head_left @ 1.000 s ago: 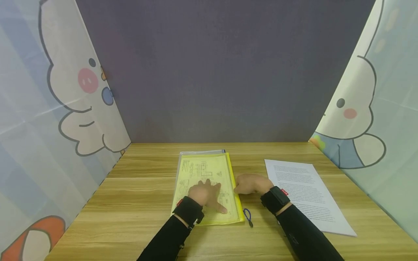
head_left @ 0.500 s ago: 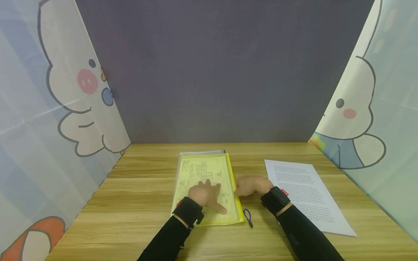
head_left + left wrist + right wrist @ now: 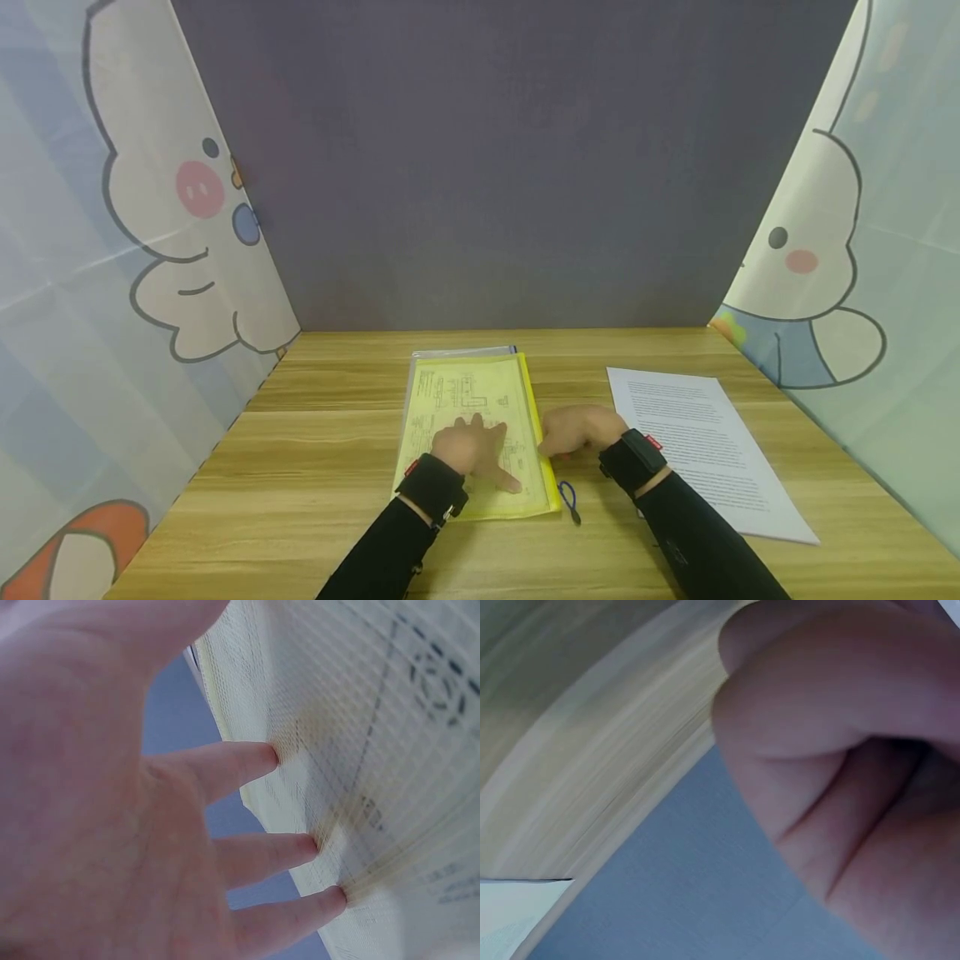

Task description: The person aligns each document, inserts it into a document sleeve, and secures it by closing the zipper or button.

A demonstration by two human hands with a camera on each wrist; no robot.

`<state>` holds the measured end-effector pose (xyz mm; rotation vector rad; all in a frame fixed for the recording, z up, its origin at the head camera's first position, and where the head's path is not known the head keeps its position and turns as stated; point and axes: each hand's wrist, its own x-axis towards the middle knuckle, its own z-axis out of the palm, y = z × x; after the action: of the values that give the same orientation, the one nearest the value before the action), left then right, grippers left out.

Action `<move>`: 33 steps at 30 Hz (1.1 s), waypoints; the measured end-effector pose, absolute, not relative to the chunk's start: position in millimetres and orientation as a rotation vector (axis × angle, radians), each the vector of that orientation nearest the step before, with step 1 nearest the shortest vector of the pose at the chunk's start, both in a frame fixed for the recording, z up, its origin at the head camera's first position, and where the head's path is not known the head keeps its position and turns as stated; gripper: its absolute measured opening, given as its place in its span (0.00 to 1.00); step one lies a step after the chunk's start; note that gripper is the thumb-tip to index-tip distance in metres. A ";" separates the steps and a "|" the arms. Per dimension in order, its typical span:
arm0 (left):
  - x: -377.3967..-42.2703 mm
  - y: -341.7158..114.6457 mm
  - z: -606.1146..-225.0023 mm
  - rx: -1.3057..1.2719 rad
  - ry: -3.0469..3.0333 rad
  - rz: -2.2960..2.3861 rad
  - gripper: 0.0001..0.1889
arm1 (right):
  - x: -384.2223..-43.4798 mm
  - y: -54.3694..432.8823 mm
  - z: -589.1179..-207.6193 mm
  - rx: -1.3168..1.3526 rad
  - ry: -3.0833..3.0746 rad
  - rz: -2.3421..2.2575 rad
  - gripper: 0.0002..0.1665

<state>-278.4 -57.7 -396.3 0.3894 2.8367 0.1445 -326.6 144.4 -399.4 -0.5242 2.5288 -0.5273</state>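
- The yellow folder (image 3: 502, 400) lies flat on the table, about midway between its left and right edges; the drawing (image 3: 472, 387) showing through it is partly covered by the left hand.
- The left hand (image 3: 471, 450) is spread, grasping nothing, its fingertips pressing on the folder; the left wrist view shows the mesh creased around three of them, the print blurred.
- The right hand (image 3: 577, 429) is curled, touching the folder's right side; the fingertips are hidden in the head view, so I cannot tell whether they grip anything.
- A clear sleeve (image 3: 450, 352) sticks out beyond the folder on the side toward the table's far edge, the rest covered.
- A blue loop (image 3: 568, 500) with a dark tip lies beside the folder's near right corner; where it is attached is unclear.
- White paper (image 3: 705, 458) lies toward the table's right edge, partly behind the right forearm, its small text unreadable.
- Black bands (image 3: 632, 460) circle both wrists; the dark sleeves (image 3: 382, 546) run out of frame.
- The wood-grain table (image 3: 300, 467) has its near edge cut off.
- A dark grey panel (image 3: 510, 167) stands behind the far edge, with cartoon-printed curtains (image 3: 900, 250) along both sides, also cut off.
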 end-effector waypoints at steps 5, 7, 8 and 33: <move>-278.4 -57.9 -396.7 0.395 2.834 0.163 0.54 | -326.7 144.1 -399.7 -0.517 2.493 -0.576 0.14; -278.6 -58.0 -396.7 0.395 2.830 0.185 0.54 | -326.9 144.5 -399.9 -0.515 2.495 -0.583 0.14; -278.8 -58.1 -397.0 0.398 2.829 0.195 0.54 | -327.3 144.8 -400.2 -0.513 2.492 -0.597 0.13; -293.1 -60.5 -403.7 0.306 2.893 0.213 0.43 | -343.2 147.2 -409.3 -0.697 2.774 -0.443 0.21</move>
<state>-293.1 -60.5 -403.7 0.3058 2.8931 0.2134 -343.2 147.2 -409.3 -0.6966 2.7740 -0.4430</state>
